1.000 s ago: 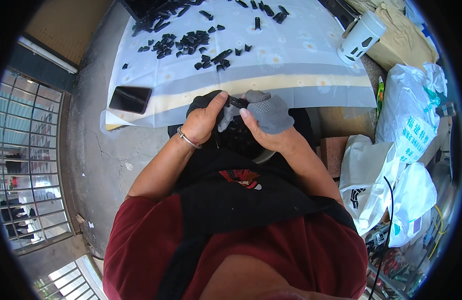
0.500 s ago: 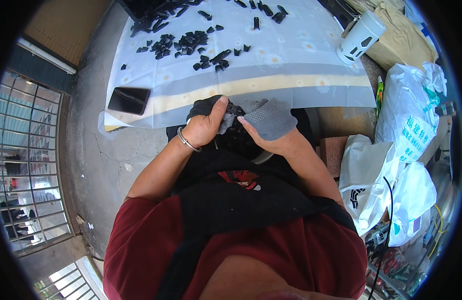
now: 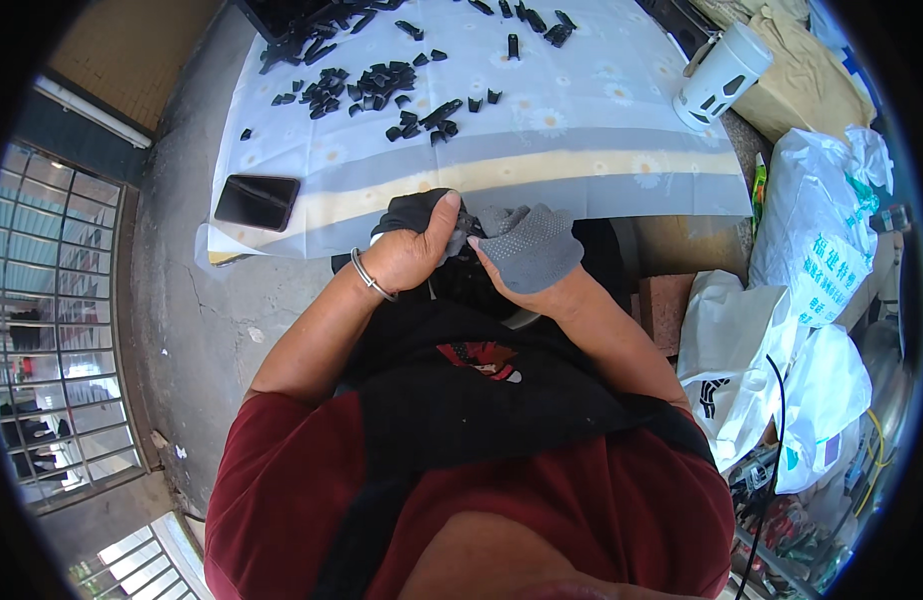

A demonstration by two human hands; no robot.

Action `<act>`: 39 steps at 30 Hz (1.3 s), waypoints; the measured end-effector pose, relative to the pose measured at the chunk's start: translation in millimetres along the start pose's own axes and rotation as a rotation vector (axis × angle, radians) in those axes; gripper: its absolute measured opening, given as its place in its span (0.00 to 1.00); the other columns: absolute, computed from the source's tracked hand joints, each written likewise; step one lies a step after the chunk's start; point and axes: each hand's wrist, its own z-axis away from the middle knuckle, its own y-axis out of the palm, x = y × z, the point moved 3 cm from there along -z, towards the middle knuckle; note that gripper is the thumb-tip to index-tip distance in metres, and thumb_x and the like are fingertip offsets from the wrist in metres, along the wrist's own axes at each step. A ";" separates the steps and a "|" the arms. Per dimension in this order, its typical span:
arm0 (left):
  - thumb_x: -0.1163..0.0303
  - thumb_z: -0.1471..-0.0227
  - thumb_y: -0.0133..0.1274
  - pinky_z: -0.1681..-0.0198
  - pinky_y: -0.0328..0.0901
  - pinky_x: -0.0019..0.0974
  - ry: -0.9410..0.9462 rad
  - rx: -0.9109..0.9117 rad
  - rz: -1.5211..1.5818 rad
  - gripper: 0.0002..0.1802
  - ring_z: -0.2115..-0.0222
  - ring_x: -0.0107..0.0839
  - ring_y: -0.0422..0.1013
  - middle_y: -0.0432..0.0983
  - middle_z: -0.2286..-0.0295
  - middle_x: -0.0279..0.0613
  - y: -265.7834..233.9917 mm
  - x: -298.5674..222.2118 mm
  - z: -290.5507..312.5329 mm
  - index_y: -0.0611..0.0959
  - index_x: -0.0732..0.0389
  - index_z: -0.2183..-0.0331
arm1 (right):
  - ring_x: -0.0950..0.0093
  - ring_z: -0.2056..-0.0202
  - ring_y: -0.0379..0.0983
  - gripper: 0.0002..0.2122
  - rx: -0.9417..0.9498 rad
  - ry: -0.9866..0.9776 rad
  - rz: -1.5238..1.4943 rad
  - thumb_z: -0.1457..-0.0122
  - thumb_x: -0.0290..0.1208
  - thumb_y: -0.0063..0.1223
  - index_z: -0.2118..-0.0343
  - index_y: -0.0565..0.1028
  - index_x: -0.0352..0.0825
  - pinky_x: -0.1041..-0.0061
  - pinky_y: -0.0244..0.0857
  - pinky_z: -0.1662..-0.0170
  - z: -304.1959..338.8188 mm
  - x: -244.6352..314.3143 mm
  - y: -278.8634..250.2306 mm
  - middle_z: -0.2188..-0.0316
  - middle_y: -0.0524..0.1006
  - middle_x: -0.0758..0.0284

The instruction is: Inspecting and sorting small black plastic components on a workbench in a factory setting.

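My left hand [image 3: 419, 240], in a dark glove that leaves the thumb bare, is closed at the table's near edge. Against it presses my right hand [image 3: 530, 252], its grey dotted glove covering most of the fingers. Between them a small black plastic piece [image 3: 469, 226] is pinched by both; the fingers hide most of it. Below the hands, over my lap, a container with dark contents shows only in part. On the table beyond lie many loose black plastic pieces [image 3: 380, 82], some short and curved, others longer, such as one black strip [image 3: 442, 112].
A patterned cloth covers the table [image 3: 582, 150]. A black phone [image 3: 258, 202] lies at its near left corner, and a white cup-shaped holder [image 3: 722, 76] stands at the right. White bags [image 3: 817, 220] and a reddish brick [image 3: 666, 312] crowd the right side. A barred window [image 3: 67, 320] is at left.
My right hand has shifted slightly left, closer to the left hand, and its fingers have curled more. The left hand has barely moved. Things on the table stay put.
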 end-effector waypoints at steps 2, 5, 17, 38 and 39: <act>0.61 0.44 0.35 0.71 0.62 0.41 -0.007 -0.026 0.057 0.19 0.75 0.51 0.68 0.72 0.78 0.53 3.2 -3.2 3.5 0.75 0.66 0.74 | 0.64 0.70 0.68 0.08 0.101 0.021 0.041 0.51 0.34 0.49 0.72 0.74 0.37 0.65 0.60 0.68 2.1 3.4 2.6 0.72 0.73 0.64; 0.64 0.45 0.35 0.68 0.63 0.39 -0.087 0.119 0.019 0.18 0.72 0.48 0.69 0.73 0.75 0.53 10.9 -4.2 10.3 0.75 0.66 0.73 | 0.64 0.69 0.68 0.07 0.069 -0.030 -0.030 0.51 0.34 0.49 0.72 0.73 0.37 0.65 0.60 0.68 1.8 6.4 5.7 0.70 0.72 0.63; 0.50 0.49 0.42 0.65 0.63 0.42 -0.021 0.303 -0.191 0.24 0.70 0.50 0.69 0.72 0.73 0.54 -3.8 17.8 15.5 0.76 0.64 0.71 | 0.59 0.65 0.68 0.14 0.388 0.240 -0.121 0.47 0.40 0.45 0.68 0.74 0.34 0.64 0.62 0.62 -41.4 -46.7 -3.9 0.69 0.73 0.57; 0.70 0.57 0.47 0.65 0.65 0.41 -0.020 -0.299 -0.559 0.10 0.68 0.43 0.70 0.72 0.71 0.48 -53.3 85.3 -48.6 0.76 0.59 0.69 | 0.66 0.74 0.68 0.08 -0.021 0.151 -0.316 0.51 0.29 0.51 0.69 0.69 0.32 0.72 0.62 0.69 -127.2 -70.1 51.9 0.75 0.72 0.61; 0.69 0.57 0.48 0.65 0.64 0.41 -0.084 -0.240 -0.589 0.12 0.69 0.44 0.69 0.73 0.71 0.47 -54.4 87.5 -46.5 0.76 0.60 0.66 | 0.67 0.74 0.68 0.09 0.009 0.194 -0.391 0.51 0.28 0.50 0.67 0.68 0.31 0.73 0.62 0.68 -121.7 -66.3 44.5 0.74 0.72 0.62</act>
